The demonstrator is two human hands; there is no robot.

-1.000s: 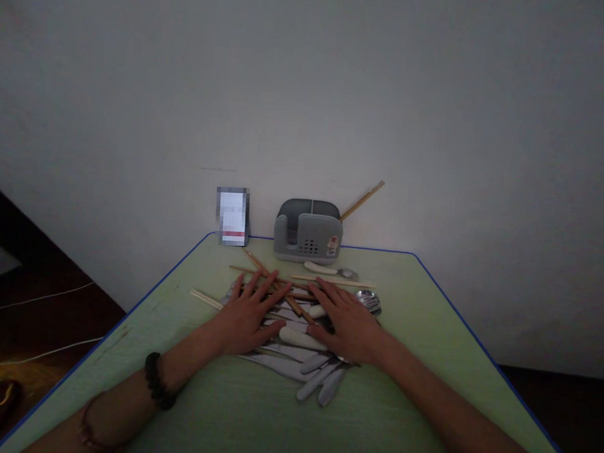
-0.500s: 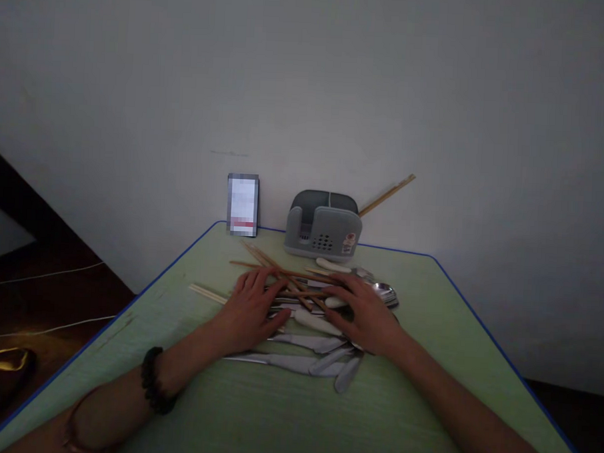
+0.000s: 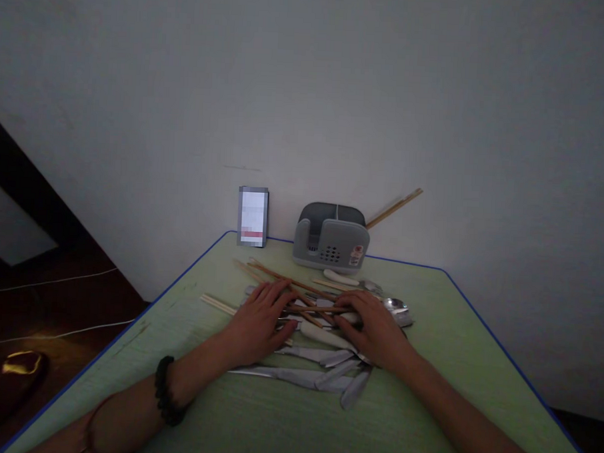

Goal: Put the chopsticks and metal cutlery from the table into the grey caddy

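My left hand (image 3: 258,319) lies flat, fingers spread, on a loose heap of cutlery (image 3: 322,334) in the middle of the green table (image 3: 426,365). My right hand (image 3: 378,326) rests flat on the same heap, fingers pointing left toward the other hand. Under and between them lie brown wooden chopsticks (image 3: 289,289), white-handled pieces and grey knives (image 3: 295,376) nearer me. Metal spoons (image 3: 396,305) stick out to the right of my right hand. Neither hand grips anything.
A grey cutlery holder (image 3: 331,244) stands at the table's far edge against the white wall, with chopsticks (image 3: 395,207) leaning out of it. A small upright card (image 3: 252,216) stands left of it. Cables (image 3: 52,329) run over the dark floor on the left.
Both hands have slid across the heap, spreading the pieces; the knives now lie more apart near me. The view has shifted, so everything sits further right in the picture.
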